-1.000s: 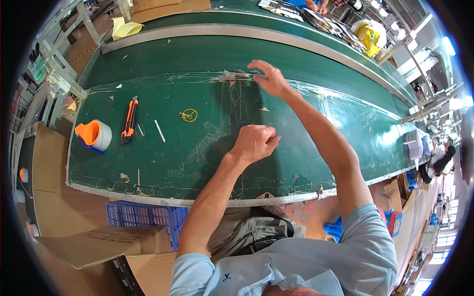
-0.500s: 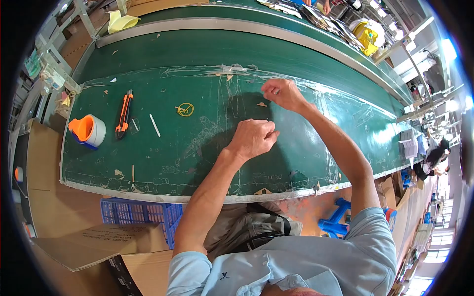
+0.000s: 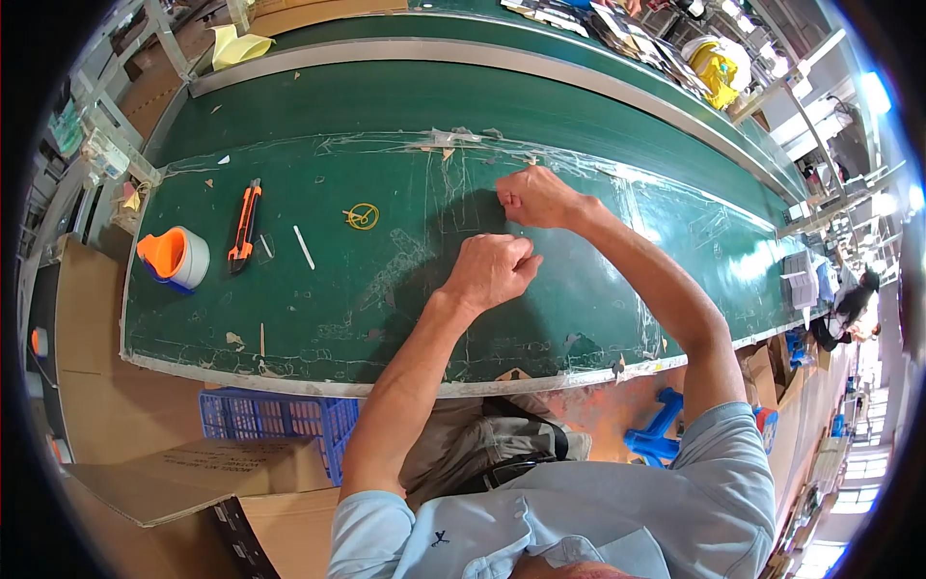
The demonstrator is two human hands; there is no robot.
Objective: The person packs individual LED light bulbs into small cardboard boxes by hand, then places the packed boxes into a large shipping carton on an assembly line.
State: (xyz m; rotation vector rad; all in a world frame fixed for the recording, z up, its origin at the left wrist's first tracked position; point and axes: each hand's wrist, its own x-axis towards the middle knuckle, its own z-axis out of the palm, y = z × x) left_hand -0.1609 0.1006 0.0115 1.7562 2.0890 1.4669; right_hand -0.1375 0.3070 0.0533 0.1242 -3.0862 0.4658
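Note:
My left hand is closed into a loose fist over the green work table, its curled fingers turned away from view. Farther out and slightly to the right, my right hand is also closed, with the fingers bent down close to the tabletop. Whether either hand holds anything is hidden. To the left of both hands lie a coiled yellow rubber band, a thin white stick and an orange-and-black utility knife. A tape roll in an orange and blue holder stands near the table's left end.
A metal rail runs along the far side of the green surface. Under the near edge are a blue plastic crate, an open cardboard box and a blue stool. Cut sheets are piled at the far right.
My right hand has moved a little left and toward me, its fingers closing over the spot where a small brown scrap lay; the scrap no longer shows. My left hand has barely moved.

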